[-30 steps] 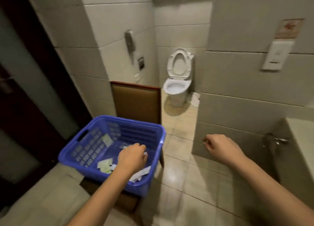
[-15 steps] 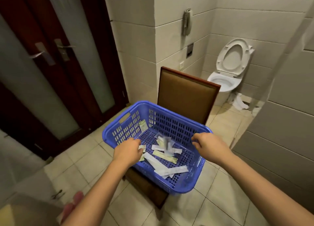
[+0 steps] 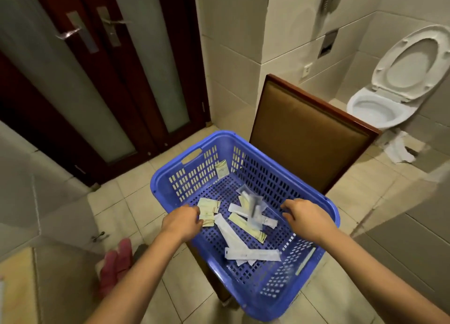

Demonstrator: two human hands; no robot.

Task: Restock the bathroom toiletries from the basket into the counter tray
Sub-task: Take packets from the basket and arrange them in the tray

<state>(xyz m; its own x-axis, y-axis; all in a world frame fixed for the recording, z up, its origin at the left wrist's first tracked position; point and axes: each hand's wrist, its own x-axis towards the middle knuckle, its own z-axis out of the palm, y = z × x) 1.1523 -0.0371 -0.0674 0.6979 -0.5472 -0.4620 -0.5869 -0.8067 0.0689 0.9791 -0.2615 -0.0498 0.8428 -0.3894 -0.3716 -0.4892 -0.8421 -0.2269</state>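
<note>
Two hands are now working over the blue basket (image 3: 192,177), which is sitting on the chair (image 3: 309,133). A second ago only the left hand (image 3: 181,222) was in it and the right hand (image 3: 304,217) was hanging out toward the wall. The right is now hovering over the basket's right side, grip loosely curled and empty. The left grip is curling against the cream sachet (image 3: 207,209); can't tell if it's actually pinching it.

The toiletries are all lying in the basket: long white packets (image 3: 253,254) and a leaning sachet (image 3: 221,169) against the wall. I'm reading this as picking just starting, nothing heading to the tray yet.

Counter and tray are sitting out of frame. The clear-wrapped item (image 3: 253,206) mid-basket is smearing with blur, so it's unidentifiable. The pink thing (image 3: 117,262) on the floor is too dim to name.
</note>
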